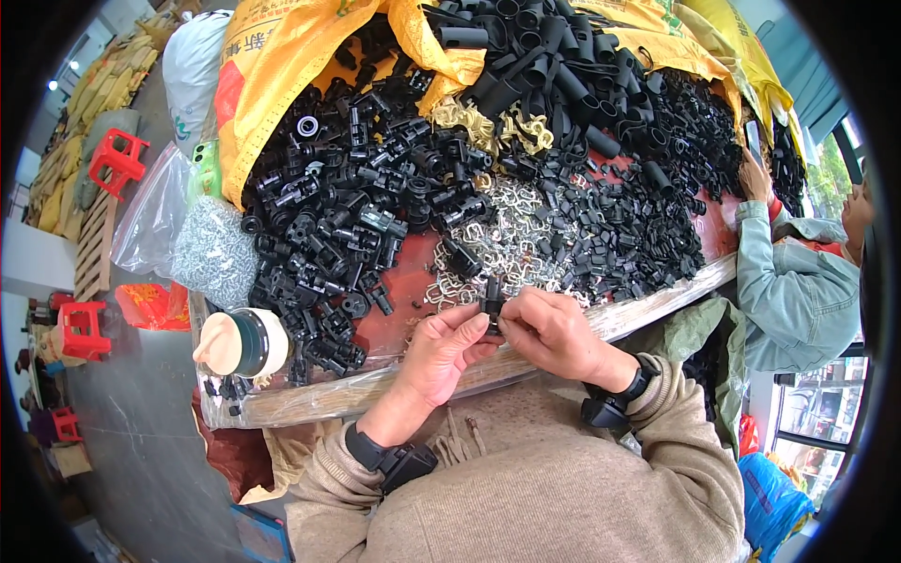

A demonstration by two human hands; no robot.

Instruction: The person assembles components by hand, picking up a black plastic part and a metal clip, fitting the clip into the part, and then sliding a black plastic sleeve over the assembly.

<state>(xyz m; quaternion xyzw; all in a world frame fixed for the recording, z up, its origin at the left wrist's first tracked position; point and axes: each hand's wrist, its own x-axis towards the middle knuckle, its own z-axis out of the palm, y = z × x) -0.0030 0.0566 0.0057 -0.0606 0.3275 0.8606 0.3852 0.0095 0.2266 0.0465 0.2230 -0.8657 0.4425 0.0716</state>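
Note:
Close to the table's near edge, my left hand (450,345) is closed on a small black plastic fitting (492,306), which stands up between the fingers. My right hand (549,328) meets it from the other side, its thumb and forefinger pinched against the fitting. Whether a smaller part sits in that pinch is hidden. Just beyond the hands lies a heap of pale metal wire clips (497,225). To its right spread small black plastic pieces (629,230); to its left rises a pile of larger black fittings (328,206).
Black tubes (563,75) spill at the back beside yellow woven sacks (282,56). A cream-lidded jar (246,342) stands at the near left corner, by a bag of small metal parts (214,249). A co-worker in a light blue jacket (798,291) works at the right. Red stools (117,159) stand on the floor.

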